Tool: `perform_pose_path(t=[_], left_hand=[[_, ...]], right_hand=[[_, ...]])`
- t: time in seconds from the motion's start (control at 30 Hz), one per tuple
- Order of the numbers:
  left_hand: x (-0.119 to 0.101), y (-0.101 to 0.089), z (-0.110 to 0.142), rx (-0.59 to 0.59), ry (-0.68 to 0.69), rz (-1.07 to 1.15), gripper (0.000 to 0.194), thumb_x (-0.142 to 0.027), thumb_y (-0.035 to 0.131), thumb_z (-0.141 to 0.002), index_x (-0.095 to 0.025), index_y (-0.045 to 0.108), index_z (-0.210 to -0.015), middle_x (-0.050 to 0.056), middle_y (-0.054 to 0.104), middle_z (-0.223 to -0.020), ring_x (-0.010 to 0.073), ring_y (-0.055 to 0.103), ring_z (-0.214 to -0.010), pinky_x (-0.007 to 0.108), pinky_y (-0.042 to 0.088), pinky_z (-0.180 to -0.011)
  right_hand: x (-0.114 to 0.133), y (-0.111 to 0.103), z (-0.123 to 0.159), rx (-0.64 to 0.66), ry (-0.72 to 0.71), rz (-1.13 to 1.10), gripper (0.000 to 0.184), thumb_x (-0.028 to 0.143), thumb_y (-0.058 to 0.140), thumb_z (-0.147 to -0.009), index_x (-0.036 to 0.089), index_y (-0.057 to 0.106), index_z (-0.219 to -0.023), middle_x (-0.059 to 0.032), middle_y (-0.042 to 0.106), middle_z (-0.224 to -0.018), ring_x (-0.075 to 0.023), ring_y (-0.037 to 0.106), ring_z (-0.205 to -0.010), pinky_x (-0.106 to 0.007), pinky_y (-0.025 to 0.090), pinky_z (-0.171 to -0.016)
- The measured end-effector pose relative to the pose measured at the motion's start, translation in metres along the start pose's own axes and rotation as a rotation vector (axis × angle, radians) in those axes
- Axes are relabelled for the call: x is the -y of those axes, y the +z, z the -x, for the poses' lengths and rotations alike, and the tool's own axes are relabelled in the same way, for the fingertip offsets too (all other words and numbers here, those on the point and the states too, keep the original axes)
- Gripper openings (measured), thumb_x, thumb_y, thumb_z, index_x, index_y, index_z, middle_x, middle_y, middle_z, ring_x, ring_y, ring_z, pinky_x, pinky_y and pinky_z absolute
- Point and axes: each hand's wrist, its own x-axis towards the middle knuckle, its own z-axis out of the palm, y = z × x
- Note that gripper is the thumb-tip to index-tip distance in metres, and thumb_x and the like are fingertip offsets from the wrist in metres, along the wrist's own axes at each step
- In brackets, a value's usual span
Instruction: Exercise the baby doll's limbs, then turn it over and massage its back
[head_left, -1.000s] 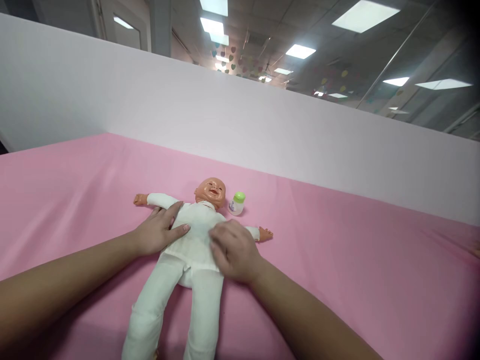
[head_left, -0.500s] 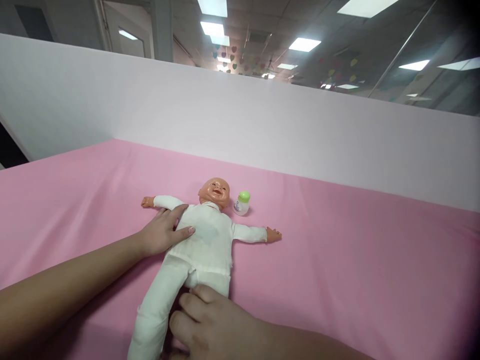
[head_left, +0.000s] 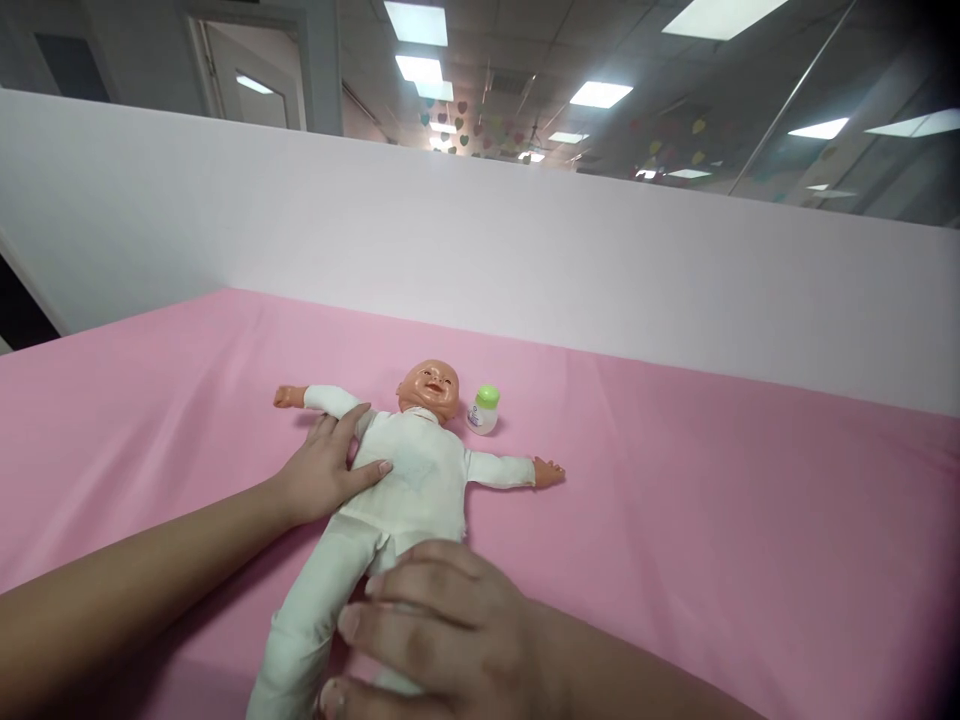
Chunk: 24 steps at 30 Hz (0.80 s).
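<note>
A baby doll (head_left: pixel 409 480) in a white cloth suit lies on its back, arms spread, head toward the far side. My left hand (head_left: pixel 322 475) rests flat on the doll's side below its arm, thumb stretched over the chest and fingers extended. Over the doll's leg on the right lies my right hand (head_left: pixel 450 630), its fingers bent across the leg and slightly apart. Most of that leg is hidden beneath the hand. Beside the doll's head stands a small clear bottle (head_left: pixel 483 410) with a green cap, touched by neither hand.
Pink sheeting (head_left: pixel 712 530) with soft folds covers the surface under the doll. A white panel (head_left: pixel 525 260) rises along the far edge. Beyond it are glass, ceiling lights and a door (head_left: pixel 255 75).
My right hand has shifted slightly up and right on the leg, and its fingers have straightened and spread somewhat. My left hand stays on the doll's side. The camera view has tilted a little.
</note>
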Motion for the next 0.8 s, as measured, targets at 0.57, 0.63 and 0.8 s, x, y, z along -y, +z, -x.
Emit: perform_pose_path(t=[0.57, 0.63, 0.8], left_hand=[[-0.007, -0.004, 0.002, -0.038, 0.573, -0.166, 0.037, -0.033, 0.050, -0.105, -0.026, 0.071, -0.135, 0.008, 0.040, -0.169, 0.0322, 0.037, -0.156, 0.053, 0.037, -0.127], [-0.008, -0.005, 0.002, -0.029, 0.582, -0.177, 0.037, -0.033, 0.049, -0.107, -0.025, 0.071, -0.135, 0.009, 0.041, -0.169, 0.0309, 0.038, -0.156, 0.052, 0.036, -0.128], [-0.008, -0.007, 0.002, 0.036, 0.548, -0.164, 0.037, -0.036, 0.049, -0.107, -0.026, 0.071, -0.135, 0.009, 0.041, -0.168, 0.0317, 0.038, -0.156, 0.050, 0.037, -0.127]], right_hand=[[-0.078, -0.003, 0.017, -0.144, 0.242, 0.257, 0.048, 0.010, 0.063, -0.098, 0.024, 0.056, -0.143, -0.0140, 0.070, -0.137, -0.0244, 0.070, -0.108, -0.041, 0.060, -0.086], [-0.079, 0.003, 0.018, -0.101, 0.284, 0.258, 0.038, 0.011, 0.062, -0.100, 0.024, 0.060, -0.135, -0.0139, 0.068, -0.138, -0.0243, 0.070, -0.111, -0.041, 0.061, -0.088], [-0.075, 0.009, 0.019, -0.025, 0.343, 0.249, 0.028, 0.011, 0.061, -0.099, 0.023, 0.066, -0.124, -0.0151, 0.064, -0.141, -0.0261, 0.068, -0.120, -0.041, 0.062, -0.093]])
